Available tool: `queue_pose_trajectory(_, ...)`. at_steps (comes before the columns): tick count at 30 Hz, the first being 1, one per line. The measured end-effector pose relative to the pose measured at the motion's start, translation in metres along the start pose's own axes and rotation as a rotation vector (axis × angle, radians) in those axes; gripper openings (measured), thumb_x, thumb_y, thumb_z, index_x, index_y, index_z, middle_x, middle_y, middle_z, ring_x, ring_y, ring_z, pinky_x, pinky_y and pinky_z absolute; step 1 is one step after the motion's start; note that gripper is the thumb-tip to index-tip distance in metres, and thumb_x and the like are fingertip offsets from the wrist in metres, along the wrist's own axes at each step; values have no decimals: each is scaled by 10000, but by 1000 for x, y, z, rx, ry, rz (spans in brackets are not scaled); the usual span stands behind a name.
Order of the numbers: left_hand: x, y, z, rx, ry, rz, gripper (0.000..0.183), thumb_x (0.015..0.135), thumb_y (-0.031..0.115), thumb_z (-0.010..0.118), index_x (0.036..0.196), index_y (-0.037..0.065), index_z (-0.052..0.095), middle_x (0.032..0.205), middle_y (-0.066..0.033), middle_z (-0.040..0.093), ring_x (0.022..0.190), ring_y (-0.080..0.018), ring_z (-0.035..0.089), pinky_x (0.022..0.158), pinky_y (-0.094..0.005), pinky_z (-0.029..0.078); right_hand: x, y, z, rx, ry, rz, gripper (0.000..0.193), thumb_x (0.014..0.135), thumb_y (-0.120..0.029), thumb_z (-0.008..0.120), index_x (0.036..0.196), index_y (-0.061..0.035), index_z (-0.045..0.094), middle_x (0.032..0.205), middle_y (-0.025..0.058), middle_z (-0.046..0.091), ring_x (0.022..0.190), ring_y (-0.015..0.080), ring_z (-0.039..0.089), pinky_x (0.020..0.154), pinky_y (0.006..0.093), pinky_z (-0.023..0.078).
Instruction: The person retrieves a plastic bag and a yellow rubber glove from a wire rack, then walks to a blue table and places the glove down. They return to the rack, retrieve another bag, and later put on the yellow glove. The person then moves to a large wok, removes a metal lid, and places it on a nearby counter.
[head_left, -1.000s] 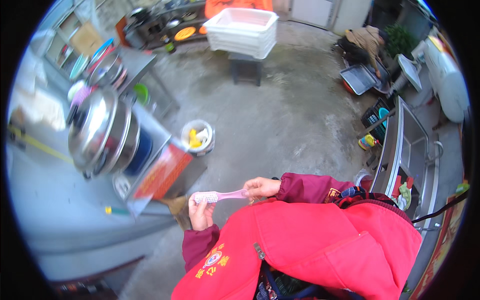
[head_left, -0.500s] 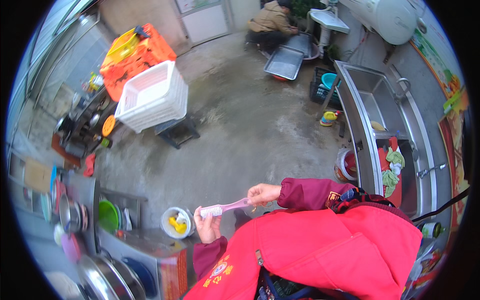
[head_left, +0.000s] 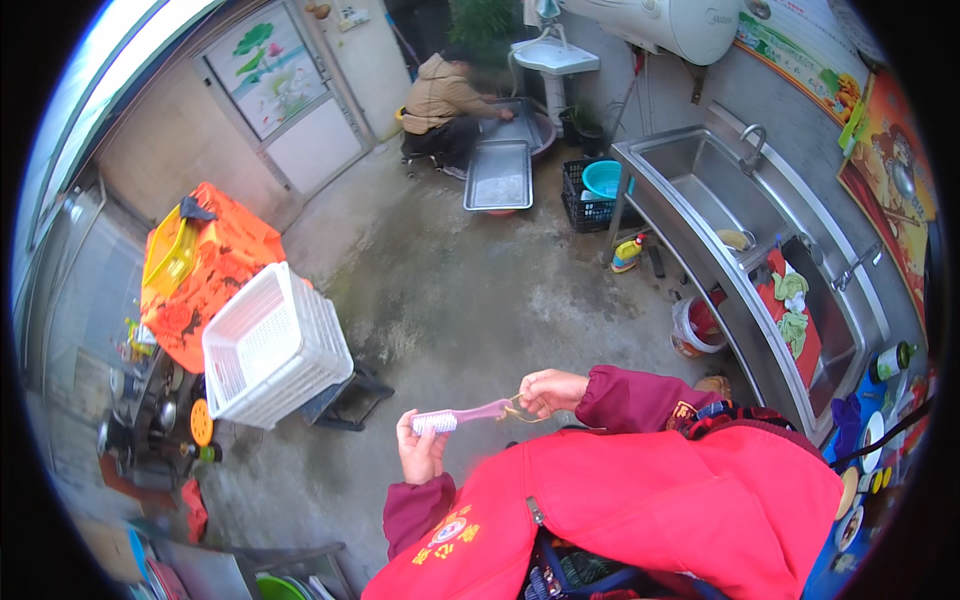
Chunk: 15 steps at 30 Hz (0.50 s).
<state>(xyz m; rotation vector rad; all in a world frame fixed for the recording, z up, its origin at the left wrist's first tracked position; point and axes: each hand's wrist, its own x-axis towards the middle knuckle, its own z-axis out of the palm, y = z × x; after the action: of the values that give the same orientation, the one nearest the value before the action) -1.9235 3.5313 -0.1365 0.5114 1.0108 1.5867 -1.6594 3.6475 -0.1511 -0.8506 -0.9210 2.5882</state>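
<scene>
My left hand (head_left: pixel 422 452) holds a pink-handled brush (head_left: pixel 482 412) by its white bristled head, fingers and thumb closed around the end of it. The handle points right, toward my right hand (head_left: pixel 553 392). Through the handle's end runs a thin yellowish-brown cord (head_left: pixel 514 407), pinched in my right hand's fingertips. A small gap lies between those fingers and the handle. Both hands are in front of my red apron (head_left: pixel 640 480), above the concrete floor.
To the left, stacked white plastic crates (head_left: pixel 325 340) stand on a dark stool (head_left: pixel 350 400). A steel double sink (head_left: pixel 690 268) runs along the right, with a bucket (head_left: pixel 698 325) beside it. Farther off, a person (head_left: pixel 445 105) crouches by metal trays (head_left: pixel 500 175).
My right hand has slid off the handle's end onto the cord, drawing slightly away to the right. The view has turned, showing more of the far wall and door.
</scene>
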Motion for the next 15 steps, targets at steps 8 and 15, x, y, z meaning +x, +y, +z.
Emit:
queue_pose_trajectory(8,134,-11,-2,-107,-66,-213,347,823,-16,512,1131,91,393,1035,-97,533,931,-221,566,774,-346,503,6,-57,-56,365,25,-285,57,841,-120,494,884,-86,508,888,30,574,804,158,583,698,290,482)
queue_pose_trajectory(15,240,-61,30,111,-169,-513,308,791,8,567,1054,99,434,1001,-92,555,881,-203,563,724,-325,488,28,-141,-111,236,222,-483,69,847,-143,543,894,-95,530,784,-13,555,703,82,548,643,251,475)
